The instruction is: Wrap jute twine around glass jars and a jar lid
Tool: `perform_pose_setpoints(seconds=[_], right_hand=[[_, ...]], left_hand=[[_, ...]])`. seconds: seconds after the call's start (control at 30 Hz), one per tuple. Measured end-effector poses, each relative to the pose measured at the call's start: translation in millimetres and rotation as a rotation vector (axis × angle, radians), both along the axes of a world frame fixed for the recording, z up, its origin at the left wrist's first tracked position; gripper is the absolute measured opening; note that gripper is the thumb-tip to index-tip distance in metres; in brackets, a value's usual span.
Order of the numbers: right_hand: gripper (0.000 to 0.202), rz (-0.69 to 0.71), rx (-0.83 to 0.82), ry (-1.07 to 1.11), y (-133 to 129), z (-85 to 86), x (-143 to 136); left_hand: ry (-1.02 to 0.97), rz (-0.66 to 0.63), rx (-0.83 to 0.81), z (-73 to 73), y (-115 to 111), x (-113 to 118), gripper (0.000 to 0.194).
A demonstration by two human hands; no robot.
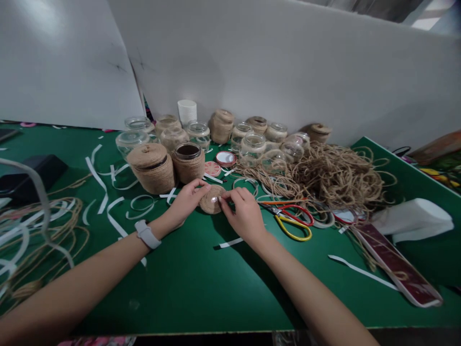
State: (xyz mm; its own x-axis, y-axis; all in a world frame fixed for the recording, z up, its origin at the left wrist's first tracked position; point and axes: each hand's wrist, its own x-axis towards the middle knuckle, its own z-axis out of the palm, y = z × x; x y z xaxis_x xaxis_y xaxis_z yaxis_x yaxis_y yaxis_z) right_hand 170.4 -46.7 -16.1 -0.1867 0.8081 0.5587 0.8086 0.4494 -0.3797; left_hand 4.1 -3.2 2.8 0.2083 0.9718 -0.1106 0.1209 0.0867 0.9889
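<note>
A round jar lid point(210, 203), coiled with brown jute twine, is held just above the green table in front of me. A small shiny spot shows at its middle, with no twine over it. My left hand point(187, 202) grips the lid's left edge, thumb on top. From the right, my right hand point(242, 211) has its fingers pinched together at the lid beside the shiny spot; whatever lies between the fingertips is too small to make out. Just behind stand a lidded twine-wrapped jar point(153, 168) and an open twine-wrapped jar point(188, 163).
Glass jars point(252, 150) and more wrapped jars stand along the white wall. A heap of loose jute twine point(334, 175) lies at right. Nearby are scissors point(293, 221), white strips point(97, 185), a maroon tray point(399, 264), a white roll point(414, 218) and a black tape dispenser point(32, 178).
</note>
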Motion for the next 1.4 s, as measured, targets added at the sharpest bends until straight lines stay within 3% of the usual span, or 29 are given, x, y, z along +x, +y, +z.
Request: perform_pose_setpoints(seconds=[0.43,0.8,0.97,1.13,1.4], right_hand=[[0.015,-0.014,0.001,-0.006,0.4,-0.7,-0.1],[0.014,-0.004,-0.014,-0.031,0.1,-0.5,-0.8],[0.013,-0.031,-0.022,-0.011,0.2,-1.9,-1.2],[0.013,-0.078,-0.035,-0.020,1.9,-2.6,0.4],[0.013,-0.067,-0.052,-0.065,1.0,4.3,-0.5]], left_hand=[[-0.138,0.005,-0.122,2.0,-0.1,0.7,0.031],[-0.028,-0.110,-0.125,6.8,-3.9,-1.1,0.040],[0.001,-0.018,-0.089,8.2,-4.9,1.3,0.035],[-0.056,0.046,-0.099,1.4,-0.9,-1.1,0.043],[-0.006,-0.126,-0.015,0.0,1.1,-1.2,0.046]])
